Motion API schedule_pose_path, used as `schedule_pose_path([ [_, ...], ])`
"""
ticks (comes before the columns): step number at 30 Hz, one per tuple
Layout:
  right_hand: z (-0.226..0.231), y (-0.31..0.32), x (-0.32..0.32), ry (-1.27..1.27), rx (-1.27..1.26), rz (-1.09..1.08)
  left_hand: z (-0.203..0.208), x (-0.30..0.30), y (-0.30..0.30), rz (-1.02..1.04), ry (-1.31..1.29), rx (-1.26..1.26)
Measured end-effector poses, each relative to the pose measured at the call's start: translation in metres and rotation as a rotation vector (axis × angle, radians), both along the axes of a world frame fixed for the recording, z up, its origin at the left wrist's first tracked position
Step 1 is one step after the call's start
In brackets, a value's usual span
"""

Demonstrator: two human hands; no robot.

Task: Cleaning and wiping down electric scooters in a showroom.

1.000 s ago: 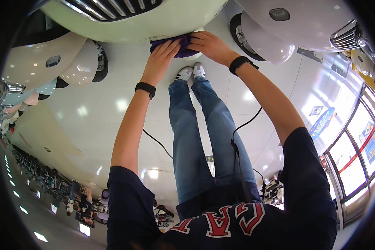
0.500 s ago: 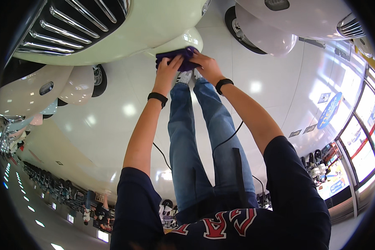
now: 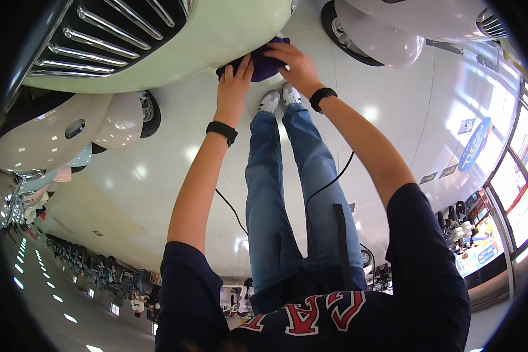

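Observation:
Both hands are on a dark purple cloth (image 3: pixel 265 66), which is bunched against the lower rounded body of a pale green vehicle (image 3: pixel 229 35). On the cloth's left part, my left hand (image 3: pixel 233 89) grips it with bent fingers. At its right part, my right hand (image 3: pixel 298 66) holds the upper edge, fingers curled over the fabric. Most of the green wheel cover behind is hidden by the cloth and hands. A black band sits on each wrist.
The chrome-barred grille (image 3: pixel 102 38) is at upper left. A beige vehicle (image 3: pixel 53 126) stands left, a pale lilac one (image 3: pixel 387 35) right. Black cables (image 3: pixel 232 211) hang by my legs. A blue oval floor sticker (image 3: pixel 474 144) lies near the glass doors at right.
Both hands and the cloth have moved up in the view, further from my shoes, and the cloth is more bunched. My shoes now show fully below it.

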State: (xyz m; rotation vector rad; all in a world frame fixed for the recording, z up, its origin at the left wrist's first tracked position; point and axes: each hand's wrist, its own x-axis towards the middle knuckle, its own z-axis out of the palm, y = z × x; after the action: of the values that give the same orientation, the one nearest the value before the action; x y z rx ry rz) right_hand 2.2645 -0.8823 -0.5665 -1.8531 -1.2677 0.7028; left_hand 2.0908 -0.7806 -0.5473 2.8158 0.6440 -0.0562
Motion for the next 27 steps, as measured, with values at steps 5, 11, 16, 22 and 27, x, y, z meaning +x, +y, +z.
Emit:
schedule_pose_path([
  [5,-0.027,-0.025,-0.023,0.115,-0.046,-0.180,-0.010,0.005,-0.016,0.033,0.110,-0.084],
  [11,-0.059,-0.078,-0.023,0.333,-0.393,-0.304,-0.046,0.015,-0.044,-0.161,0.127,-0.328],
  [16,-0.008,-0.049,0.006,0.131,-0.032,-0.348,-0.001,0.041,-0.035,-0.101,0.000,-0.158],
  [22,-0.010,0.001,0.017,0.099,0.122,-0.336,-0.001,0.050,-0.008,-0.017,-0.044,-0.064],
  [27,-0.025,-0.005,-0.029,0.123,-0.049,-0.429,-0.015,0.017,-0.013,-0.032,-0.068,-0.153],
])
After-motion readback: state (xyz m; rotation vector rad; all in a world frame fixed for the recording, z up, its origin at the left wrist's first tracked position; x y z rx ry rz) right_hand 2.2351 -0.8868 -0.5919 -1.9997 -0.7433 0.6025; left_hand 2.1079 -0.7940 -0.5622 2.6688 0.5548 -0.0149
